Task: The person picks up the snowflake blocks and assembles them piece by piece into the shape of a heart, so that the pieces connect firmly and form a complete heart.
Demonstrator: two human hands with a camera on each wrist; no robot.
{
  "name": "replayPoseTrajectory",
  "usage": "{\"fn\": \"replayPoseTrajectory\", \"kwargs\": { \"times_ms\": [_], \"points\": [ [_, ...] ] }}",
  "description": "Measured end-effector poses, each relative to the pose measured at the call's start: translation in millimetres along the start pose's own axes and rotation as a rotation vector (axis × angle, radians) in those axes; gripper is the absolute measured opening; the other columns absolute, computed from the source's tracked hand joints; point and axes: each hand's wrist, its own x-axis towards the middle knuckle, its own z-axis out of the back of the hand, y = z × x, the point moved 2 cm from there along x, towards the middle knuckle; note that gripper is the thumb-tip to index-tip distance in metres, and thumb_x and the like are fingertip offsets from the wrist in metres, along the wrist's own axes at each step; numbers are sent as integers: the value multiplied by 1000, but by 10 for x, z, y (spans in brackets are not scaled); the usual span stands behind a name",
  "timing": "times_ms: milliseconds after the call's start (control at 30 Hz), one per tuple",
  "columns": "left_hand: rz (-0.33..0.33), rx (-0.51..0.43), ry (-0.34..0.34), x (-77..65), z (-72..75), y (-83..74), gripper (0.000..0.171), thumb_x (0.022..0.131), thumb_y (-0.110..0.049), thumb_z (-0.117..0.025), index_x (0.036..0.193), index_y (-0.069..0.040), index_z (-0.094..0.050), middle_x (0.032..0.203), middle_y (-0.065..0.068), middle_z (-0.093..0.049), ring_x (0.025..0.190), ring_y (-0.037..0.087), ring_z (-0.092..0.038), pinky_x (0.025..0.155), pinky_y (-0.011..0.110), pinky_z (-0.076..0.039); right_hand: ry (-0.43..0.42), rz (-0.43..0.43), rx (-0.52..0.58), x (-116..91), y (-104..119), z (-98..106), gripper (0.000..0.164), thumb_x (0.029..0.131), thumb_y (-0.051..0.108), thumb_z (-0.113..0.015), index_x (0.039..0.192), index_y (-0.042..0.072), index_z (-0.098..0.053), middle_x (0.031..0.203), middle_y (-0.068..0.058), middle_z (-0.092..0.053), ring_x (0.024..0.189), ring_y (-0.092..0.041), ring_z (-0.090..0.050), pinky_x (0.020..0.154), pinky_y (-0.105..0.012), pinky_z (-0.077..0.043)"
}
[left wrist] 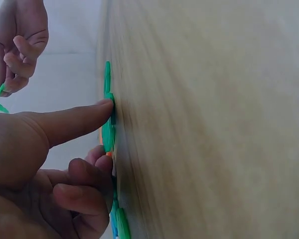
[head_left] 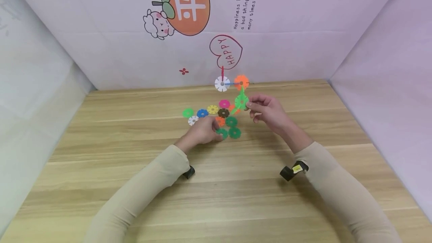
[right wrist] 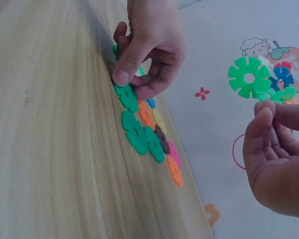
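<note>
My right hand [head_left: 270, 114] pinches a light green snowflake disc [right wrist: 237, 74] between thumb and finger. It belongs to a joined cluster held up above the tabletop, with an orange disc [head_left: 237, 81], a blue disc [right wrist: 282, 74], a white disc [head_left: 217, 84] and an upright red disc [head_left: 222, 72]. More light green pieces stand crosswise near the pinch. Low over the table, my left hand [head_left: 202, 130] has its thumb and a finger at the edges of a dark green disc [right wrist: 127, 99]. Its other fingers are curled in.
Loose discs lie around my left hand: two more dark green ones [head_left: 234, 136], a brown one [head_left: 219, 113], a pink one [head_left: 224, 101], a yellow one [head_left: 209, 109], a blue one [head_left: 199, 113] and others. A printed white cloth wall [head_left: 118, 59] rises behind the wooden table [head_left: 216, 201].
</note>
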Motion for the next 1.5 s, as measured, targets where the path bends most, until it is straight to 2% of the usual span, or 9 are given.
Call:
{"fn": "replayPoseTrajectory", "kwargs": {
  "times_ms": [200,300,433,567,733,833,1133,1367,1500],
  "points": [
    [-28,32,-20,-43,-16,3,38,81,-25,-87,107,-12,-63,92,0,-62,85,18,-58,73,33,-50,0,-12,-21,-13,-19,5,24,100,7,-63,111,-11,-53,89,-5,-66,66,-14,-57,55,-24,-48],
    [-57,-27,-55,-82,-5,28,31,83,-17,-84,107,-14,-64,92,0,-63,84,18,-59,72,33,-51,2,-12,-28,-17,-23,5,24,101,7,-61,112,-11,-51,91,-6,-66,67,-14,-58,55,-24,-49],
    [-109,-161,-126,-157,27,75,24,87,-7,-78,109,-12,-70,98,2,-68,86,18,-62,69,32,-53,5,-2,-31,-11,-21,3,25,101,6,-59,115,-13,-50,93,-6,-67,69,-13,-62,57,-25,-51],
    [-156,-307,-181,-254,43,119,24,90,-12,-78,113,-12,-72,102,2,-69,88,18,-63,63,31,-54,1,15,-35,-8,-9,-6,19,102,6,-59,113,-8,-53,94,-6,-68,70,-14,-65,58,-26,-52],
    [-152,-598,-186,-388,94,112,29,92,-15,-76,119,-12,-69,90,7,-72,58,33,-57,50,33,-49,-14,38,-47,-18,20,-38,10,102,8,-60,108,2,-58,96,-9,-69,70,-15,-66,59,-27,-54],
    [-149,-704,-184,-438,131,91,30,93,-11,-74,121,-8,-66,92,16,-74,47,34,-51,46,32,-47,-18,49,-40,-30,30,-81,14,101,7,-61,109,-4,-56,94,-8,-69,69,-15,-65,58,-27,-54],
    [-167,-757,-242,-481,166,40,24,94,-7,-71,117,-3,-64,93,13,-76,44,37,-54,44,29,-45,10,75,-50,-58,28,-219,12,100,6,-63,107,-3,-58,94,-15,-68,68,-16,-61,57,-27,-53],
    [-201,-792,-245,-478,145,-28,24,94,-7,-71,115,-1,-62,95,17,-75,44,36,-55,44,29,-48,10,73,-45,-93,31,-269,13,100,4,-61,109,-4,-57,92,-10,-68,69,-16,-61,58,-27,-53],
    [-223,-788,-254,-468,135,-30,22,95,-7,-71,113,0,-61,98,23,-73,41,26,-55,44,29,-49,1,89,-58,-108,16,-303,19,101,3,-60,113,-11,-53,91,-7,-68,69,-16,-61,58,-27,-53]
  ]
}}
